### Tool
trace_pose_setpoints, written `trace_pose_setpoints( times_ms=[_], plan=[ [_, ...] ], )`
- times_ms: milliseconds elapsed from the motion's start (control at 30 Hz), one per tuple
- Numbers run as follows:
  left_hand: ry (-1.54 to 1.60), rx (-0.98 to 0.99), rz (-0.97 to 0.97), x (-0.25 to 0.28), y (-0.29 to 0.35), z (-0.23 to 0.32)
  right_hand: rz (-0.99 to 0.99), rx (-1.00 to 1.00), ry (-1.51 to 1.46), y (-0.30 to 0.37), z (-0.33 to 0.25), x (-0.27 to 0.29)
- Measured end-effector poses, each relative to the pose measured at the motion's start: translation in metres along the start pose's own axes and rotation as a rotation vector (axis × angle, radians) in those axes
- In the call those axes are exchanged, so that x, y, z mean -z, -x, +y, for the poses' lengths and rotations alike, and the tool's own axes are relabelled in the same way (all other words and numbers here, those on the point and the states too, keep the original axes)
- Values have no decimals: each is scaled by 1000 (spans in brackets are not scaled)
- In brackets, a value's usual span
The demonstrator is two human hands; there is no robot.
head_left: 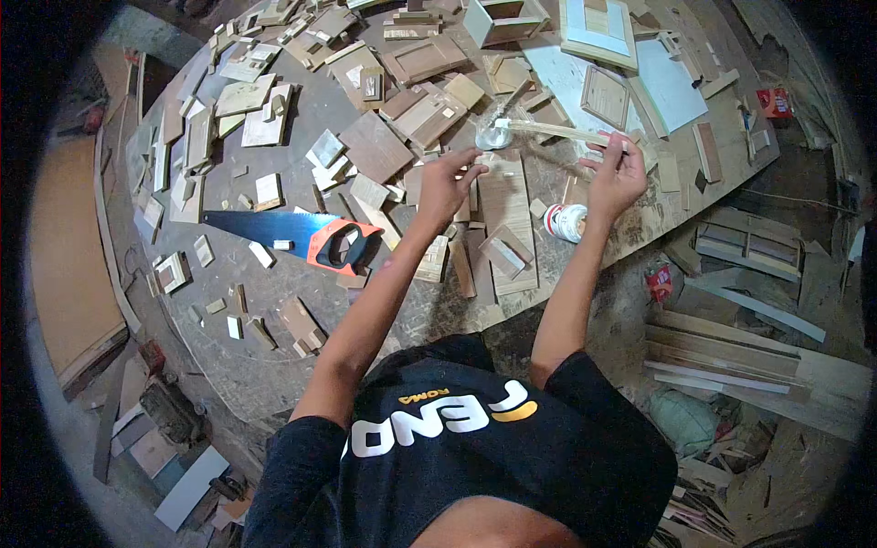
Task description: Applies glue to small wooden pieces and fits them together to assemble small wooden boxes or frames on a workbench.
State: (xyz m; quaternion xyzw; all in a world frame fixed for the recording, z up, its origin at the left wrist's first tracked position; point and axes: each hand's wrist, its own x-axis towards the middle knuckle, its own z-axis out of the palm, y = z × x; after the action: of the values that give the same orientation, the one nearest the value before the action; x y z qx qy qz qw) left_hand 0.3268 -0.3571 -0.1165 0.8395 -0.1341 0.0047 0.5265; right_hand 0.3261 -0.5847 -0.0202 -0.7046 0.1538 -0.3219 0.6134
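My right hand (618, 178) pinches one end of a thin, pale wooden strip (559, 131). The strip reaches leftward, and its far end carries a white blob right over a small clear container (493, 137) with whitish stuff in it. Just nearer than that container, my left hand (446, 189) hovers with its fingers loosely bent and apart; nothing shows between them. Below it lies a long wooden board (508, 205) with a smaller wood piece (507, 252) on top. A white jar with a red label (567, 222) sits beside my right wrist.
An orange-handled handsaw (283, 239) lies on the worktable (265, 365) to the left. Wood offcuts are strewn over the far and left parts, with a flat brown panel (375, 149) among them. A small wooden box frame (505, 22) stands at the back. Planks (722, 347) are stacked beyond the right edge.
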Motion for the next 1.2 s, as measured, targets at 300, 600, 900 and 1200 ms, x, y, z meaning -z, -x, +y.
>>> trace_pose_setpoints(
  times_ms=[300,600,900,1200],
  plan=[
    [967,461,159,110,65,79,13,-269,-451,42,-57,47],
    [1103,308,164,189,142,158,-490,-560,-667,135,-106,58],
    [1104,187,198,227,218,192,-807,-811,-725,228,-146,66],
    [1035,175,296,250,269,183,-724,-479,-413,270,-187,85]
  ],
)
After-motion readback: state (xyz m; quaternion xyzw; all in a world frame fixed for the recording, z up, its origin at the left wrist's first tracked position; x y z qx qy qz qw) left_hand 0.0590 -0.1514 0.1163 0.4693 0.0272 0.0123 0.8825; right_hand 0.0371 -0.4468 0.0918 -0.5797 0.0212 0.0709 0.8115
